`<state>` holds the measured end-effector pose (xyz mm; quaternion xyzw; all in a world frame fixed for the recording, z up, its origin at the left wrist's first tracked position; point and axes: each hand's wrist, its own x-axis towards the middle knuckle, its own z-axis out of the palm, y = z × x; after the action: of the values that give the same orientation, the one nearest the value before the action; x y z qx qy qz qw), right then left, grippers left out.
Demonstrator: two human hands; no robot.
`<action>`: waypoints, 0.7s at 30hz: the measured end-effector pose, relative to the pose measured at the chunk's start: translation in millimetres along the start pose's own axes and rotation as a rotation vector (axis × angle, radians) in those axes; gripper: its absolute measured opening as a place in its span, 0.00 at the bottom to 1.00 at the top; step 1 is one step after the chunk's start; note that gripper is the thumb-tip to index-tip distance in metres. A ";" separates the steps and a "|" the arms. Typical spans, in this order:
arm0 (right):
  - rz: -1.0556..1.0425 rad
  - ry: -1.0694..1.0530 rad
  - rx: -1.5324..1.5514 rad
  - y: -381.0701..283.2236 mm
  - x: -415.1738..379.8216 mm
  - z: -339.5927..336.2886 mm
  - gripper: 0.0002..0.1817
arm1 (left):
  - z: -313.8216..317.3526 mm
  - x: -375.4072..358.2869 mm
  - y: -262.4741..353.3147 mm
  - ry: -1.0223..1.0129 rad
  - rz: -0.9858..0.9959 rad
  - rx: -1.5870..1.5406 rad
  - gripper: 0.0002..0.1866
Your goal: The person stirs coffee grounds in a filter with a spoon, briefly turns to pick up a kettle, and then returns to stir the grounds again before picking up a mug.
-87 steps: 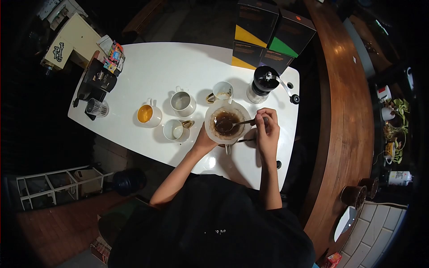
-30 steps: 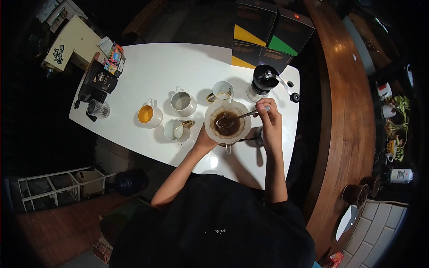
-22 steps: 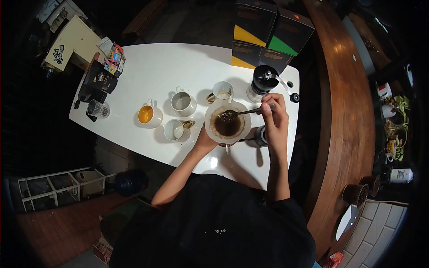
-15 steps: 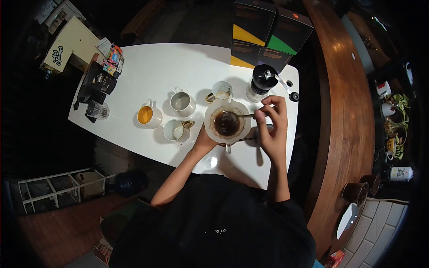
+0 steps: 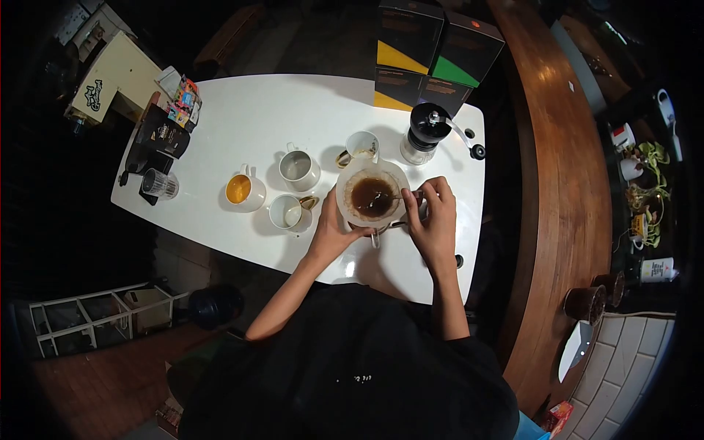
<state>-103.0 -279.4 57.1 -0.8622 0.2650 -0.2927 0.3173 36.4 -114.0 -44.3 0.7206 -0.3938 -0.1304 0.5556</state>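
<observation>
My left hand (image 5: 334,233) curls round the left and near sides of a coffee dripper (image 5: 375,239), its fingers partly hidden beneath the rim. A pale paper filter (image 5: 353,174) lines the dripper and holds dark brown coffee (image 5: 371,198) with a few glints on the surface. With closed fingertips, my right hand (image 5: 434,226) pinches a spoon (image 5: 400,196) at the dripper's right edge; its tip dips into the coffee. What stands under the dripper is mostly hidden. Just behind is a white mug (image 5: 362,147) with a gold handle.
Left of the dripper stand a grey-lined mug (image 5: 299,169), a yellow-lined mug (image 5: 246,192) and another gold-handled mug (image 5: 286,213). A hand grinder (image 5: 427,132) stands behind my right hand, near black boxes (image 5: 429,55). A clear glass (image 5: 160,183) is at the white table's (image 5: 242,103) left end.
My right hand has moved lower and closer to the dripper, and the spoon with it. My left thumb now lies along the dripper's near side. The coffee looks lighter and more even.
</observation>
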 end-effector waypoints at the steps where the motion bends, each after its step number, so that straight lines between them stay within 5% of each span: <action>1: 0.030 -0.032 -0.033 -1.7 0.4 -3.1 0.14 | -3.9 -9.7 9.2 0.060 0.028 0.062 0.51; 3: 0.055 -0.063 -0.064 -5.7 0.5 -5.2 0.14 | -13.5 -28.5 24.0 0.127 0.057 0.126 0.51; 6: 0.035 0.085 0.021 -10.4 -7.3 -5.1 0.12 | -35.0 -51.5 36.9 0.108 -0.010 -0.192 0.39; 9: -0.082 0.297 0.041 -19.8 -22.7 -7.9 0.12 | -57.4 -60.5 54.0 0.092 0.040 0.091 0.08; 10: -0.055 0.315 0.044 -27.9 -29.8 -9.5 0.09 | -60.7 -65.4 51.7 0.095 0.034 0.093 0.08; 14: -0.083 0.060 0.296 -57.2 -41.9 -21.7 0.06 | -78.1 -85.4 58.7 0.058 0.027 0.093 0.03; 15: -0.287 -0.024 0.315 -52.4 -46.2 -3.9 0.06 | -81.8 -92.7 64.8 0.044 -0.110 -0.018 0.04; 16: -0.264 -0.155 0.348 -62.6 -48.5 -3.6 0.07 | -83.3 -99.9 68.0 0.018 -0.243 -0.134 0.04; 21: -0.194 -0.532 0.569 -79.6 -73.9 19.7 0.08 | -77.1 -110.4 70.6 0.026 -0.085 -0.138 0.07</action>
<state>-119.0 -171.7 75.8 -0.8064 -0.0006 -0.1498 0.5720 -17.6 13.3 18.8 0.6981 -0.3459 -0.1714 0.6030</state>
